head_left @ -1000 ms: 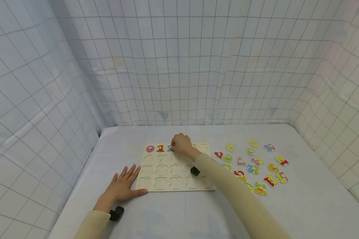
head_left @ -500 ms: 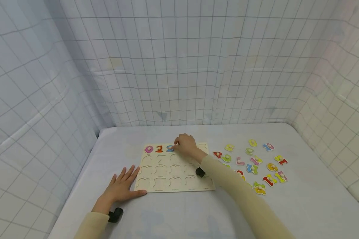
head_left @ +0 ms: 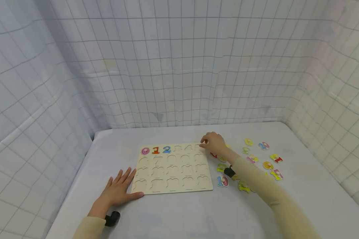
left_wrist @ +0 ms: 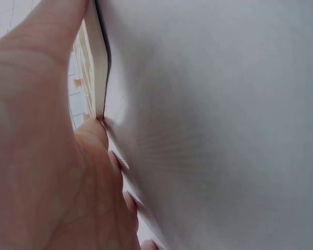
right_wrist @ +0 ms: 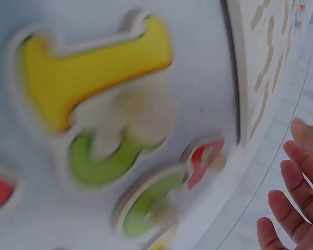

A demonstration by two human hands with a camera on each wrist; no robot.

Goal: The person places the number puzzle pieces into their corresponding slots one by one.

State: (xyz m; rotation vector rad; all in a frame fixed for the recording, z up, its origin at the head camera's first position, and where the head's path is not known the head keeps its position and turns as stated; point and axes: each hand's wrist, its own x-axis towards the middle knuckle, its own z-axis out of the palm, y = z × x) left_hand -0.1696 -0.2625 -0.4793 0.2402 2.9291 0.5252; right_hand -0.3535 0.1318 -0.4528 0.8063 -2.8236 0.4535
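Observation:
A pale wooden number puzzle board (head_left: 172, 172) lies on the table with several recesses. A pink 0 (head_left: 145, 151), a red 1 (head_left: 156, 150) and a blue 2 (head_left: 166, 149) sit in its top row. My left hand (head_left: 118, 190) rests beside the board, fingers spread; its thumb touches the lower left corner. Above the board's upper right corner hovers my right hand (head_left: 216, 145), fingers relaxed and holding nothing. In the right wrist view, a yellow-and-green number piece (right_wrist: 99, 67) with a knob lies below that wrist, blurred.
Loose number pieces lie right of the board, among them a blue-and-pink 10 (head_left: 222, 181), a yellow-and-red piece (head_left: 276, 158) and a yellow piece (head_left: 248, 142). My right forearm hides some of them. Gridded white cloth (head_left: 179, 73) walls in the table's back and sides.
My right hand has left the blue 2 on the board and moved right, past the board's upper right corner. The left hand stays at the board's edge. The view has shifted slightly.

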